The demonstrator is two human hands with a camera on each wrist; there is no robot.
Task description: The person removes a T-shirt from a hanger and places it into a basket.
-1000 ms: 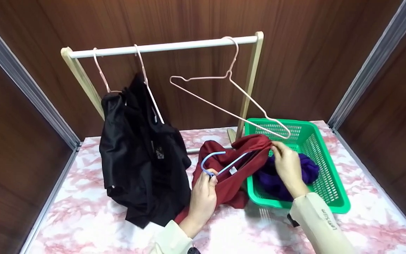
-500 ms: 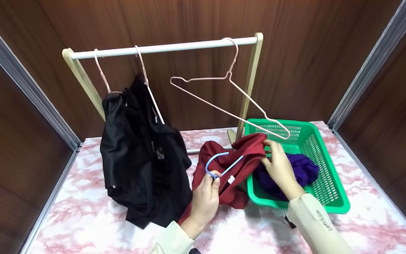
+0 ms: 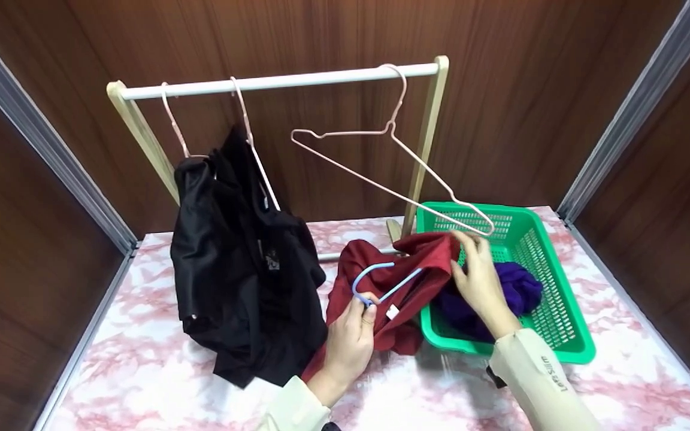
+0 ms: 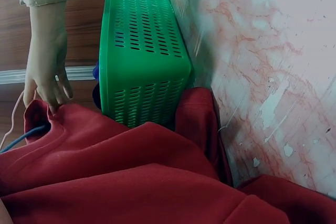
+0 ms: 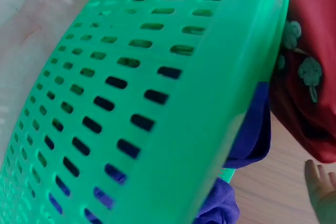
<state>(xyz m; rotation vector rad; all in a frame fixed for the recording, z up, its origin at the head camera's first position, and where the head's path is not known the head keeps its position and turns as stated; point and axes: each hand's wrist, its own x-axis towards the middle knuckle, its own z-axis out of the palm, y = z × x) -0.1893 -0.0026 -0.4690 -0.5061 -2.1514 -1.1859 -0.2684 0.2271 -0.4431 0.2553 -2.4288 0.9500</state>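
Note:
My left hand (image 3: 350,341) holds a blue hanger (image 3: 402,284) by the base of its hook in the head view. The hanger's arm runs into the neck of a red top (image 3: 405,329) with a white label inside. At the top's right-hand edge, my right hand (image 3: 481,281) has its fingers and thumb around the cloth; the left wrist view shows the fingers (image 4: 48,95) at an opening with the hanger's tip inside. Green knotted buttons (image 5: 310,72) dot the top's front in the right wrist view. Folds hide the hanger's other arm.
A green basket (image 3: 566,299) holding purple cloth (image 3: 516,287) stands under the right hand. Behind is a rack with a white rail (image 3: 309,79). A bare pink hanger (image 3: 345,170) and black garments (image 3: 237,269) on pink hangers hang there. Wooden panels enclose the marbled table (image 3: 129,359).
My right hand has shifted slightly left, from pinching the outstretched edge of the red top to a looser, wider hold. The left hand and blue hanger have moved a little to the right.

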